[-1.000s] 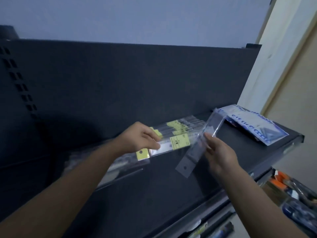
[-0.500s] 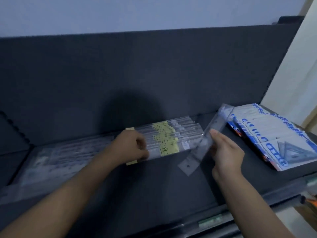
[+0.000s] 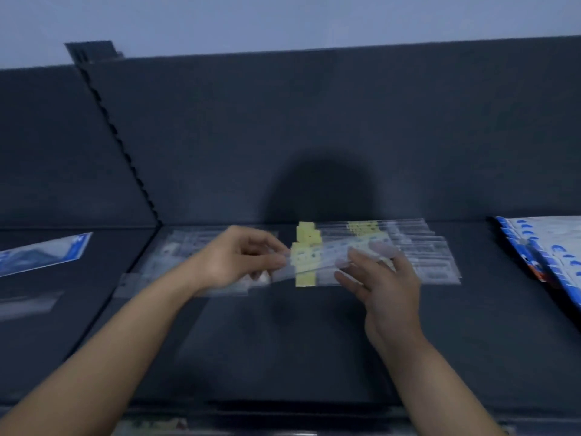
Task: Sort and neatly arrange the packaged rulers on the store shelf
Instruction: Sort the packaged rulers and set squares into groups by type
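- The clear packaged ruler (image 3: 327, 259), tilted in the right hand (image 3: 386, 287) alone half a second ago, now lies level between both hands over the pile of packaged rulers (image 3: 434, 259) — probably about to join it.
- The left hand (image 3: 242, 259) pinches its left end; the right hand's fingers lie straight, spread against the sleeve.
- The sleeves are thin glossy plastic with yellow paper labels, and the shelf (image 3: 283, 341) is matte and dark.

The left hand (image 3: 239, 261) is pinching a packaged ruler (image 3: 327, 260) with curled fingers; the right hand (image 3: 382, 278) is spreading straight fingers.
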Demonstrator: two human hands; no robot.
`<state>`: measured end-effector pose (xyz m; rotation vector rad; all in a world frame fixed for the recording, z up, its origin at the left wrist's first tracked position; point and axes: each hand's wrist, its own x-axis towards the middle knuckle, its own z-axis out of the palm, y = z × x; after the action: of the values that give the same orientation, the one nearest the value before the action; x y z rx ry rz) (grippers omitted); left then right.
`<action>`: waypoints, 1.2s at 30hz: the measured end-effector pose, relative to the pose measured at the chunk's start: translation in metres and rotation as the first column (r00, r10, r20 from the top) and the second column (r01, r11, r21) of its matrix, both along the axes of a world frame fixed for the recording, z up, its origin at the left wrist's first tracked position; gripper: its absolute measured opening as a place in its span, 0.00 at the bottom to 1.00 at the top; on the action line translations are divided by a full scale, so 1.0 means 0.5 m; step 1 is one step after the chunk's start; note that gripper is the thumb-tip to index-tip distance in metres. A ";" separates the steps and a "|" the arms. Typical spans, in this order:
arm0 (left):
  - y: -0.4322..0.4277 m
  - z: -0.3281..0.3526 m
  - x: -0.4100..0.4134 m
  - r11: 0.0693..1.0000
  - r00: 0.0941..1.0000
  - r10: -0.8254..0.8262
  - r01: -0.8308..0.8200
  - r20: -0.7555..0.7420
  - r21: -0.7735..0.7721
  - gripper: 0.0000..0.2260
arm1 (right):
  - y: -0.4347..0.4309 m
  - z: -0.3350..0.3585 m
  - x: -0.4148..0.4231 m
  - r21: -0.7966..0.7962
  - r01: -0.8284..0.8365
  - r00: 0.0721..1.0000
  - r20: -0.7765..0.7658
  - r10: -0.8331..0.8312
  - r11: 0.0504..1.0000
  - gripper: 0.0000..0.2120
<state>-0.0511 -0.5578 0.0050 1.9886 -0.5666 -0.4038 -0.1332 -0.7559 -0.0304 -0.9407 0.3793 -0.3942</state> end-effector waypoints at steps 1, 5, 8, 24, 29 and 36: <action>0.045 0.001 0.010 1.000 1.000 0.006 -0.006 0.016 0.024 0.05 | 0.015 0.000 0.005 -0.017 -0.007 1.000 0.016 0.007 1.000 0.15; 0.225 -0.002 0.049 0.989 0.999 -0.029 0.022 0.042 0.148 0.10 | 0.103 -0.006 0.031 -0.284 -0.124 0.992 -0.035 0.118 0.951 0.14; 0.322 -0.028 0.079 0.961 0.994 -0.049 0.020 0.098 0.276 0.03 | 0.182 -0.023 0.054 -0.602 -0.219 0.975 -0.167 0.147 0.768 0.10; 0.432 -0.077 0.063 0.849 0.754 -0.072 -0.297 0.653 0.437 0.17 | 0.420 -0.003 0.147 -0.984 -0.155 0.976 -0.167 0.142 -0.089 0.08; 0.613 -0.025 0.051 0.690 0.711 0.009 -0.513 0.703 0.510 0.19 | 0.590 0.021 0.192 -0.971 -0.141 0.922 -0.199 0.333 -0.192 0.17; 0.947 -0.029 0.040 0.460 0.699 0.093 -0.662 0.709 0.592 0.21 | 0.885 0.011 0.213 -0.953 -0.132 0.861 -0.246 0.445 -0.271 0.19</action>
<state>-0.0310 -0.0845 -0.0098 3.1430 -0.2134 0.4077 -0.0264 -0.3133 -0.0249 -2.5830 -0.6365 -0.2397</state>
